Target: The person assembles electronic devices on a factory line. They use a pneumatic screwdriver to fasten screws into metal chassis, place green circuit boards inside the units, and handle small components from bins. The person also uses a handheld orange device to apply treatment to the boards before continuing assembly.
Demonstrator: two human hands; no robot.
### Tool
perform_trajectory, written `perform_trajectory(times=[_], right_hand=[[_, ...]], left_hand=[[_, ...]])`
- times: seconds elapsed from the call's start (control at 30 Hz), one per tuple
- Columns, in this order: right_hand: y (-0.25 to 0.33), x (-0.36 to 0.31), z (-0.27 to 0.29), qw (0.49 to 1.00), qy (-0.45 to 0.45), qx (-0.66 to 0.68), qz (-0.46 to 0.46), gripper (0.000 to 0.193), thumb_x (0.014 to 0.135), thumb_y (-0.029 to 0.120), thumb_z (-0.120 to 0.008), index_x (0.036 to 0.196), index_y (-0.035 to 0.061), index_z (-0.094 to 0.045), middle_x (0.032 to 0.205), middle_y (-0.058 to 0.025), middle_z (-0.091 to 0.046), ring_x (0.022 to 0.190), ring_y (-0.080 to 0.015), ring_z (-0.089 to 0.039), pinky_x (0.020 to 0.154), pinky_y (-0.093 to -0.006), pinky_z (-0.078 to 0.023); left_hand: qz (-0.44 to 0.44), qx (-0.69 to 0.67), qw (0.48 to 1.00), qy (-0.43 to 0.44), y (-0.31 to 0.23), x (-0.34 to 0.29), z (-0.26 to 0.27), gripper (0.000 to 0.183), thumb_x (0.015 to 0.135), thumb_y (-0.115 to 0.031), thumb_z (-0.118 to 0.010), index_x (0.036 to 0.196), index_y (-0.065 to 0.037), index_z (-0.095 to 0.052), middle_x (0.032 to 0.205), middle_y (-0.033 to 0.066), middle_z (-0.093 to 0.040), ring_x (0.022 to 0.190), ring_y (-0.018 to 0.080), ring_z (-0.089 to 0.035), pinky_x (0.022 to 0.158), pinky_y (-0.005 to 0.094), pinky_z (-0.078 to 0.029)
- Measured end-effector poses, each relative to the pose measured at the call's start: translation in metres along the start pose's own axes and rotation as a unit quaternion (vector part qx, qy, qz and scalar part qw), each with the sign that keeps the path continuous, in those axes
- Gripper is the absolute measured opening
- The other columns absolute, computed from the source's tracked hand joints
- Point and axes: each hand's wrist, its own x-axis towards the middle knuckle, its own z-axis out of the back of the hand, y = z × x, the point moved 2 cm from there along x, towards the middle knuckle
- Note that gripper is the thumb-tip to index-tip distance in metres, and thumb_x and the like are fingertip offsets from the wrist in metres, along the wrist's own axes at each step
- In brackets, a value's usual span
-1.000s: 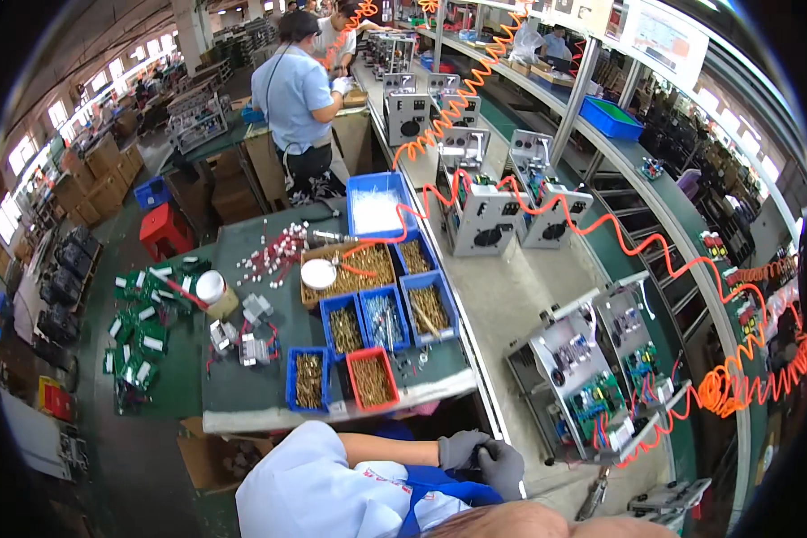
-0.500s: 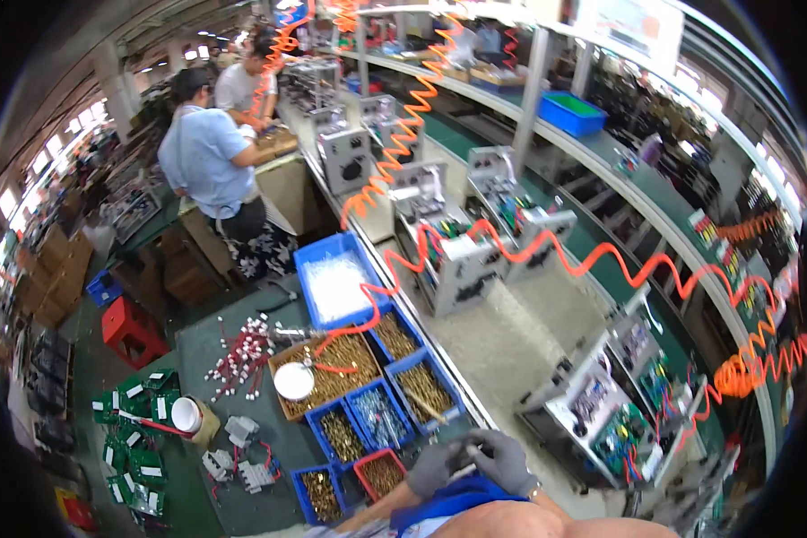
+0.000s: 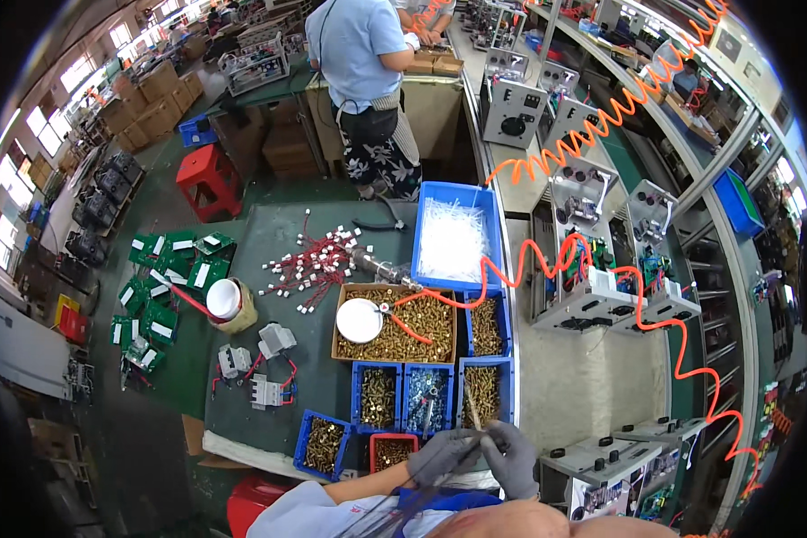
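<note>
My left hand (image 3: pixel 444 454) and my right hand (image 3: pixel 512 459), both in grey gloves, meet at the front edge of the bench. Their fingers are closed and pressed close together; anything small between them is hidden. Just beyond the fingertips, a thin tan stick (image 3: pixel 472 403) slants out of a blue bin (image 3: pixel 509 394) of brass-coloured screws. Its lower end meets the gloves in the picture, and I cannot tell whether they touch it. Beside my left hand are a red bin (image 3: pixel 374 439) of small screws and a blue bin (image 3: pixel 404 399) of silvery screws.
A cardboard box (image 3: pixel 335 345) of brass screws holds a white lid. Behind it stand a blue tray (image 3: pixel 419 224) of clear pieces and red-wired connectors (image 3: pixel 314 260). Green circuit boards (image 3: pixel 161 318) lie left. An orange coiled hose (image 3: pixel 681 327) crosses metal units at right.
The view has swung, so the bench and bins appear further right and more upright. My hands stay close together, now nearer the stick in the picture.
</note>
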Motion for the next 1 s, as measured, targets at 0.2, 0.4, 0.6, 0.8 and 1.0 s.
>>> perform_trajectory(times=[0.2,0.4,0.6,0.8,1.0], right_hand=[[-0.01,-0.013,0.007,0.963,-0.002,0.236,-0.131,0.026,0.084,0.017,-0.063,0.105,0.0019,-0.063,0.085,-0.0073,-0.065,0.071,-0.0142,-0.062,0.063,-0.0244,-0.049],[-0.028,-0.012,0.018,0.41,0.02,0.888,-0.205,0.03,0.086,0.029,-0.063,0.105,0.0061,-0.065,0.087,-0.0026,-0.062,0.07,-0.0106,-0.053,0.058,-0.0218,-0.041],[-0.032,-0.032,0.03,0.487,0.032,0.863,-0.135,0.027,0.087,0.024,-0.061,0.105,0.0049,-0.064,0.085,-0.004,-0.063,0.073,-0.0122,-0.053,0.061,-0.0249,-0.044],[-0.056,-0.106,0.002,0.414,0.02,0.892,-0.182,0.022,0.088,0.021,-0.06,0.101,0.0034,-0.062,0.082,-0.0049,-0.061,0.07,-0.0129,-0.051,0.061,-0.0251,-0.044],[-0.099,-0.186,-0.02,0.401,-0.068,0.888,-0.215,0.021,0.089,0.022,-0.053,0.1,0.0056,-0.061,0.081,-0.0043,-0.06,0.069,-0.0139,-0.05,0.06,-0.0263,-0.041]], left_hand=[[0.058,0.042,0.997,0.002,-0.013,-0.018,-0.022,0.029,0.094,-0.027,-0.054,0.112,-0.005,-0.056,0.083,-0.0005,-0.055,0.063,0.008,-0.048,0.054,0.0198,-0.04],[0.02,-0.246,0.965,0.086,-0.03,0.015,0.035,0.027,0.093,-0.032,-0.055,0.077,-0.012,-0.048,0.067,-0.0048,-0.041,0.055,0.0063,-0.036,0.045,0.0195,-0.033],[-0.131,-0.245,0.957,0.083,-0.097,-0.012,0.045,0.025,0.092,-0.034,-0.056,0.083,-0.011,-0.052,0.067,-0.0037,-0.041,0.054,0.0072,-0.035,0.044,0.0192,-0.033],[-0.079,-0.174,0.981,-0.017,-0.048,-0.041,0.028,0.026,0.088,-0.035,-0.061,0.087,-0.01,-0.055,0.073,-0.0017,-0.046,0.057,0.0082,-0.039,0.044,0.0191,-0.034],[0.107,-0.132,0.985,0.038,0.026,-0.025,0.001,0.026,0.089,-0.032,-0.061,0.086,-0.008,-0.052,0.072,-0.0028,-0.043,0.055,0.0046,-0.035,0.043,0.0154,-0.031]])
